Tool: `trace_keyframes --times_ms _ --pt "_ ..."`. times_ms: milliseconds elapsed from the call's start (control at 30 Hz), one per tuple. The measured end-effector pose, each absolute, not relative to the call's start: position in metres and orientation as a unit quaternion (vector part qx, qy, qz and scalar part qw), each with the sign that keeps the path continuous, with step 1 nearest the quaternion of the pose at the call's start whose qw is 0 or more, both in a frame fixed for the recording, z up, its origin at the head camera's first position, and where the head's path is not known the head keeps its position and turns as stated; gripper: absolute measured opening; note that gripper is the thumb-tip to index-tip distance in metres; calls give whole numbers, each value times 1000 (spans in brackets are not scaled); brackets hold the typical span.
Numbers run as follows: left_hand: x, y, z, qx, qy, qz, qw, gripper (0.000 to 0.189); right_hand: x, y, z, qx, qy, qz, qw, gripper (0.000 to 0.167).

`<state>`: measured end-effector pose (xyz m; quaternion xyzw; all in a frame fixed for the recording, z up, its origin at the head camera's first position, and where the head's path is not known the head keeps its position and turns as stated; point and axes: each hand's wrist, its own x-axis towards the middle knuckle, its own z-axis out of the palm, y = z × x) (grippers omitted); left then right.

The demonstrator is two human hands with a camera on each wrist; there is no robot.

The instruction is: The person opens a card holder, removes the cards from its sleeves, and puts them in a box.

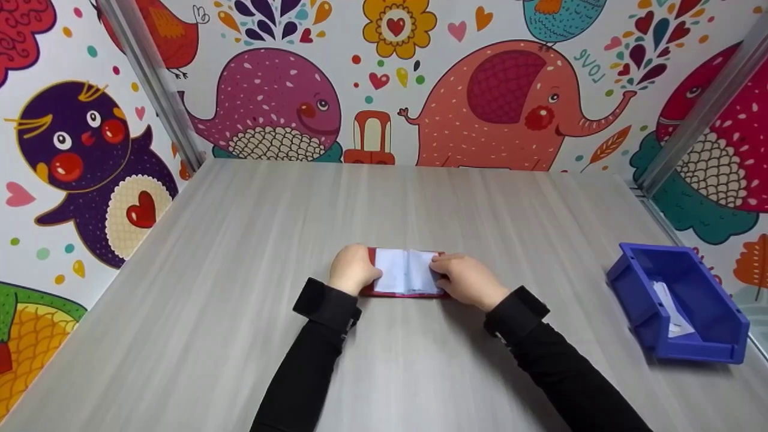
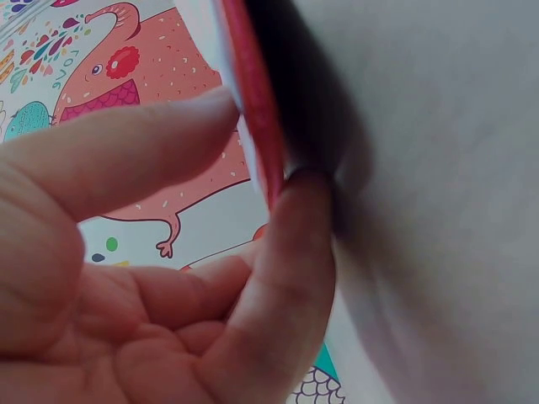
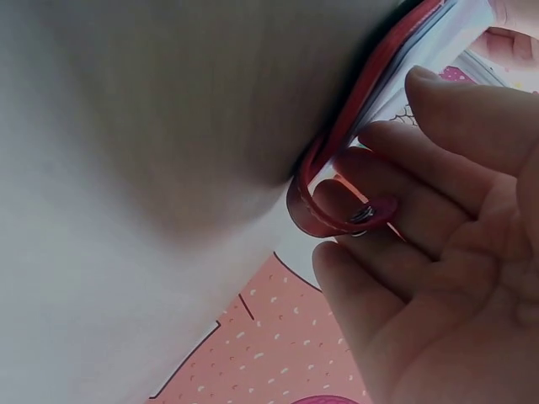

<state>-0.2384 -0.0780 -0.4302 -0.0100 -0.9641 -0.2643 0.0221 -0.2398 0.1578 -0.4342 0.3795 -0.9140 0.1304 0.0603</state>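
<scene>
A small red card holder [image 1: 393, 273] lies spread open at the middle of the table, its whitish leaves facing up. My left hand [image 1: 351, 270] pinches its left edge, thumb on the leaves and a finger under the red cover [image 2: 257, 101]. At the opposite edge, my right hand [image 1: 471, 279] holds the right side. The right wrist view shows those fingers against the cover's edge and a looped red strap [image 3: 312, 219] with a metal snap [image 3: 362, 215]. Part of the right leaf is hidden by my right fingers.
A blue plastic bin [image 1: 711, 300] with white papers [image 1: 672, 309] inside stands at the table's right side. Printed cartoon panels [image 1: 384, 78] border the pale wood-grain table [image 1: 270, 210] at the back and both sides. Metal posts [image 1: 153, 84] stand at the back corners.
</scene>
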Motion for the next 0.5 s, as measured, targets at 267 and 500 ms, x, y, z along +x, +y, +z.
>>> trace_keyframes --times_ms 267,500 --pt "-238 -78 -430 -6 -965 -263 19 26 -239 156 -434 374 -916 138 43 24" --pt "-236 -78 -429 -7 -965 -262 22 23 -236 153 -433 371 -917 141 32 30"
